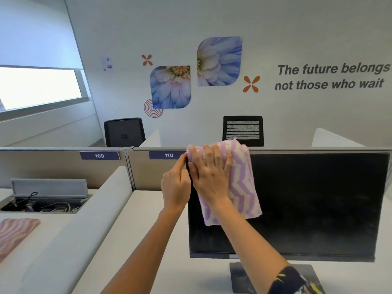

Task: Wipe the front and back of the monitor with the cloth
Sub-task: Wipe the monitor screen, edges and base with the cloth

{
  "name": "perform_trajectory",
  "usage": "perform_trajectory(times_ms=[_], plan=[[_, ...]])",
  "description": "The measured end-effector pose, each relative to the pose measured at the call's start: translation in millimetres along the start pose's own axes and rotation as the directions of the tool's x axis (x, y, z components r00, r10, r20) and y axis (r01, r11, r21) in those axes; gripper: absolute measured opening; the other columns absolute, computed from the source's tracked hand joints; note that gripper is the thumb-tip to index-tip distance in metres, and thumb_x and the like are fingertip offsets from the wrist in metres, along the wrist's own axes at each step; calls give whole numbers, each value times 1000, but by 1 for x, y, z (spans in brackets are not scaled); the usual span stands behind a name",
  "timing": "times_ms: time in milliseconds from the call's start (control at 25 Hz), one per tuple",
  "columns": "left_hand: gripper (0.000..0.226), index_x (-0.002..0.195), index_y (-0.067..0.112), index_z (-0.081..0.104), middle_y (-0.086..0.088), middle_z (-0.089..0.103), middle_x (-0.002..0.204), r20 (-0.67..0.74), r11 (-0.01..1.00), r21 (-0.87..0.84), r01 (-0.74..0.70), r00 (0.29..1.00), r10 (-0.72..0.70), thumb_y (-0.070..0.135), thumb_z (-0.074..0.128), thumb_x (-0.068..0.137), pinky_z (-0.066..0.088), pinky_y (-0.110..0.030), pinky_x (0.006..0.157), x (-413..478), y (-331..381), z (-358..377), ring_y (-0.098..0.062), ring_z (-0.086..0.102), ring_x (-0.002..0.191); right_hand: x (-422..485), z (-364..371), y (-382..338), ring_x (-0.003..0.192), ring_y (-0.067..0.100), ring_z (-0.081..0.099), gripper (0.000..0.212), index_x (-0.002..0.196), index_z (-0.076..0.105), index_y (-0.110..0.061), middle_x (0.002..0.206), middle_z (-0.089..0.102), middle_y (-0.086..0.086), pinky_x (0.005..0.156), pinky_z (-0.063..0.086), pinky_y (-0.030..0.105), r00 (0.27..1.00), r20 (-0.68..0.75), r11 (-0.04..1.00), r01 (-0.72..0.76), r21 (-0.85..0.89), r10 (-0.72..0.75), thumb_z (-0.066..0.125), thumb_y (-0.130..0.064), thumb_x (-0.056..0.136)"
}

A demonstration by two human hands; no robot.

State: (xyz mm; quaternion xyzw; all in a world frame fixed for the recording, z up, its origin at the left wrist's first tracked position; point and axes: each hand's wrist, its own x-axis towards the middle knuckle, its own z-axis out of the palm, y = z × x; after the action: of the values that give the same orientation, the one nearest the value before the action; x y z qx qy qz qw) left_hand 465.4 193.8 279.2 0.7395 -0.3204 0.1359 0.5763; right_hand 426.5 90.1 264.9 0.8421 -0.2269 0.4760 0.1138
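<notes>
The monitor [318, 209] is gripped at its edge by the left hand [176, 187]; the cloth [241, 187] is pressed against it under the flat, straight-fingered right hand [210, 177]. Even pressure and overlapping strokes rightward are advised.

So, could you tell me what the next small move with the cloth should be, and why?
Probably slide the right hand, pressing the cloth flat, rightward along the top of the monitor. The cloth sits at the upper-left corner, the screen to its right looks smudged, and the left hand grips the left edge.
</notes>
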Motion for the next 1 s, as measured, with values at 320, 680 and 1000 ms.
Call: perform_trajectory(times_ms=[320, 680, 1000], plan=[[53, 131, 28, 61, -3, 75, 97, -33, 996, 88, -29, 999, 32, 24, 29, 89, 55, -44, 64, 6, -5, 2, -19, 62, 64, 3, 7, 0, 127, 33, 48, 37, 132, 54, -32, 127, 57, 10, 112, 17, 59, 999, -52, 998, 10, -68, -13, 40, -42, 99], [54, 138, 24, 53, -4, 73, 105, -92, 984, 158, -77, 991, 93, 17, 34, 88, 34, -50, 114, -4, 1, 13, -14, 59, 104, -2, -3, 43, 125, 31, 48, 33, 129, 55, -31, 126, 56, 9, 112, 19, 59, 998, -60, 998, -9, -62, 6, 44, -41, 99], [63, 152, 14, 30, 2, 23, 160, 16, 895, 335, -296, 951, 309, 20, 43, 90, 0, -40, 123, -16, 5, 48, -8, 8, 149, -10, -18, 91, 126, 31, 48, 36, 130, 54, -30, 128, 56, 10, 114, 18, 58, 997, -70, 996, -42, -75, 37, 41, -40, 99]])
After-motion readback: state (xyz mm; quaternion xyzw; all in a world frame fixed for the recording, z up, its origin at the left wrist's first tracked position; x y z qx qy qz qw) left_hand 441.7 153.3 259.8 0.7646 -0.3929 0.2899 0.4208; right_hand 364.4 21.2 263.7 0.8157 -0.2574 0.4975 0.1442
